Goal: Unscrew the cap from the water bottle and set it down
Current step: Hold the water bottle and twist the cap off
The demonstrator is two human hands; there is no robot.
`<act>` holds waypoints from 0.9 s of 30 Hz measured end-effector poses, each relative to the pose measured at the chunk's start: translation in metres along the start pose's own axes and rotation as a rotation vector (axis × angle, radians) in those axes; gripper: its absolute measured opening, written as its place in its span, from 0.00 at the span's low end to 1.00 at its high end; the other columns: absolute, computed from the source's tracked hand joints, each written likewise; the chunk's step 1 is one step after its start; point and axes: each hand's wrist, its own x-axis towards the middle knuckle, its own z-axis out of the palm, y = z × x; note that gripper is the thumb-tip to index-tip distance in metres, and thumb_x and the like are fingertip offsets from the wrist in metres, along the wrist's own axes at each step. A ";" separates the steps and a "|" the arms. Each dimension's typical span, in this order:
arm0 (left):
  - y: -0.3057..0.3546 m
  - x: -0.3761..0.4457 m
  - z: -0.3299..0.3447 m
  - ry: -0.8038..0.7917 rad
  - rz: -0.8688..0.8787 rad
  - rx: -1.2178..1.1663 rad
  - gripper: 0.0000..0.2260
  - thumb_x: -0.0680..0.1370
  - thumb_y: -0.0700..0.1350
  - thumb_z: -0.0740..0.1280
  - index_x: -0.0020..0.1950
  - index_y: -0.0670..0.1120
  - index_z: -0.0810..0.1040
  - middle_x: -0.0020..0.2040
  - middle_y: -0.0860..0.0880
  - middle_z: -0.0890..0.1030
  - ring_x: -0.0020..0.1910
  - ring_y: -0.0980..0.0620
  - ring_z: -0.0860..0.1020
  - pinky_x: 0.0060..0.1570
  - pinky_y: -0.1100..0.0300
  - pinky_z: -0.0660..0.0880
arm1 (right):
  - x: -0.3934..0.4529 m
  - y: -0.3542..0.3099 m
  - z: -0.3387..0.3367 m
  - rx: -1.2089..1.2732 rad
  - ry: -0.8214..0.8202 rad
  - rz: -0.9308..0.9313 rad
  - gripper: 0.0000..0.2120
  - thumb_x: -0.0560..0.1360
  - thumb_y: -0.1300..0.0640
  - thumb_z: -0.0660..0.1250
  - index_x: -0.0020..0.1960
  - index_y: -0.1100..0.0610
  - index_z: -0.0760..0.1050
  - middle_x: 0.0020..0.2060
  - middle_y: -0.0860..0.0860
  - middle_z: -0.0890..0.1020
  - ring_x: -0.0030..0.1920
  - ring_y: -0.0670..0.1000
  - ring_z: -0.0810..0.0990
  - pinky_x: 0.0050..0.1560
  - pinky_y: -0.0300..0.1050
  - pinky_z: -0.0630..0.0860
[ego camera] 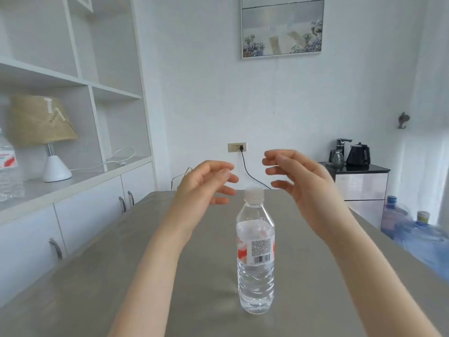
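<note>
A clear plastic water bottle point(255, 259) with a red and white label stands upright on the grey table point(97, 288). Its white cap point(254, 194) sits on the neck. My left hand point(204, 188) hovers to the left of the cap and slightly above it, fingers apart and curled, holding nothing. My right hand point(296, 176) hovers to the right of the cap at about the same height, fingers spread, also empty. Neither hand touches the bottle.
A white cabinet point(80, 215) with a lamp point(48, 139) and another bottle point(8, 166) runs along the left. A black cable point(247, 171) hangs from a wall socket behind the table. At the right stand a kettle point(358, 154) on a side unit and blue water jugs point(413, 229).
</note>
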 end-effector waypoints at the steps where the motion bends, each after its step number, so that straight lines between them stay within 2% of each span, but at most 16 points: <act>1: -0.001 0.000 0.001 0.001 -0.015 0.004 0.07 0.80 0.44 0.64 0.53 0.49 0.82 0.45 0.51 0.85 0.41 0.56 0.83 0.43 0.60 0.80 | 0.000 0.002 0.000 -0.011 0.003 0.005 0.10 0.74 0.54 0.64 0.45 0.48 0.85 0.43 0.46 0.86 0.44 0.44 0.81 0.42 0.36 0.76; 5: -0.012 0.001 0.002 -0.042 -0.099 0.054 0.08 0.80 0.46 0.64 0.56 0.49 0.80 0.50 0.51 0.84 0.45 0.56 0.82 0.47 0.59 0.79 | -0.001 0.013 -0.001 -0.088 0.015 0.090 0.10 0.78 0.57 0.64 0.47 0.49 0.84 0.43 0.45 0.86 0.44 0.43 0.80 0.44 0.40 0.75; 10: -0.022 -0.001 0.004 -0.164 -0.222 0.158 0.13 0.79 0.53 0.65 0.62 0.53 0.78 0.61 0.53 0.81 0.57 0.56 0.81 0.60 0.54 0.77 | -0.002 0.023 -0.001 -0.241 0.013 0.175 0.08 0.78 0.58 0.64 0.51 0.52 0.82 0.43 0.46 0.85 0.45 0.46 0.80 0.46 0.41 0.75; 14: -0.026 -0.002 0.006 -0.259 -0.260 0.194 0.23 0.72 0.62 0.66 0.64 0.57 0.76 0.61 0.56 0.81 0.60 0.60 0.79 0.62 0.54 0.76 | -0.004 0.029 -0.001 -0.341 -0.042 0.248 0.09 0.79 0.56 0.64 0.52 0.53 0.82 0.46 0.51 0.85 0.48 0.48 0.81 0.48 0.42 0.76; 16: -0.028 -0.002 0.006 -0.293 -0.269 0.197 0.23 0.70 0.65 0.67 0.63 0.59 0.76 0.60 0.59 0.81 0.59 0.62 0.79 0.63 0.55 0.75 | -0.005 0.029 0.000 -0.353 -0.059 0.271 0.10 0.79 0.55 0.63 0.52 0.54 0.82 0.48 0.54 0.85 0.48 0.49 0.81 0.49 0.43 0.76; 20: -0.031 -0.002 0.011 -0.347 -0.277 0.248 0.24 0.71 0.63 0.68 0.66 0.61 0.73 0.63 0.57 0.79 0.62 0.61 0.78 0.64 0.54 0.74 | -0.006 0.026 0.004 -0.340 -0.073 0.260 0.15 0.80 0.48 0.60 0.51 0.55 0.82 0.48 0.53 0.86 0.46 0.46 0.82 0.48 0.41 0.76; 23: -0.034 -0.002 0.018 -0.386 -0.274 0.287 0.27 0.71 0.61 0.69 0.69 0.59 0.71 0.65 0.53 0.78 0.64 0.56 0.78 0.67 0.51 0.73 | -0.007 0.024 0.007 -0.381 -0.102 0.234 0.16 0.77 0.44 0.63 0.49 0.56 0.82 0.47 0.54 0.86 0.45 0.46 0.81 0.49 0.43 0.76; 25: -0.036 -0.003 0.024 -0.421 -0.266 0.327 0.28 0.71 0.61 0.69 0.70 0.60 0.67 0.67 0.53 0.76 0.66 0.57 0.76 0.66 0.51 0.73 | -0.008 0.023 0.011 -0.449 -0.106 0.216 0.14 0.74 0.43 0.67 0.48 0.54 0.80 0.43 0.52 0.86 0.41 0.42 0.80 0.44 0.36 0.75; 27: -0.037 -0.003 0.030 -0.441 -0.239 0.356 0.31 0.71 0.60 0.70 0.71 0.64 0.62 0.68 0.54 0.74 0.68 0.59 0.73 0.66 0.52 0.73 | -0.007 0.024 0.015 -0.540 -0.089 0.210 0.11 0.71 0.43 0.71 0.45 0.50 0.78 0.37 0.46 0.83 0.34 0.34 0.78 0.34 0.25 0.71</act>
